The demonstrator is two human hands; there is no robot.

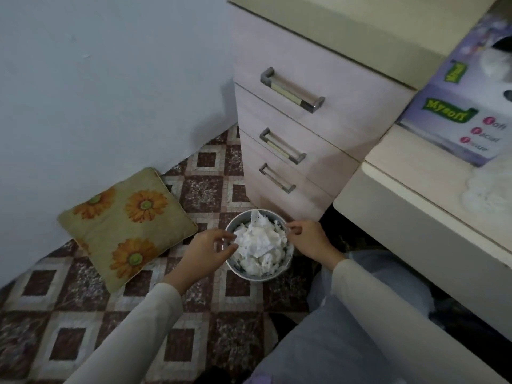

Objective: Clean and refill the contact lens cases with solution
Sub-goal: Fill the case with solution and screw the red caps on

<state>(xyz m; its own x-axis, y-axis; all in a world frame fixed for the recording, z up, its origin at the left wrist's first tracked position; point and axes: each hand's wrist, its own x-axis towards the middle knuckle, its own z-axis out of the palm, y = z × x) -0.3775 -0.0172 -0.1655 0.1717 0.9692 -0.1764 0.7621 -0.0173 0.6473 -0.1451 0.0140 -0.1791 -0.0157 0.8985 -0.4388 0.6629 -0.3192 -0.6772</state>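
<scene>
Down on the patterned floor, seen from the head camera, a small round waste bin stands just beside the drawer unit, heaped with crumpled white tissue. Both hands reach down to it, likely so that waste falls into the bin and not on the floor. The left hand bends its fingers over the left rim, and the right hand brings its fingertips together at the right rim. Whether either one pinches the rim or something small is too blurred to tell. No contact lens case can be made out, so its look and place are unknown. A flowered cushion leans nearby, and a tissue box sits on the table.
</scene>
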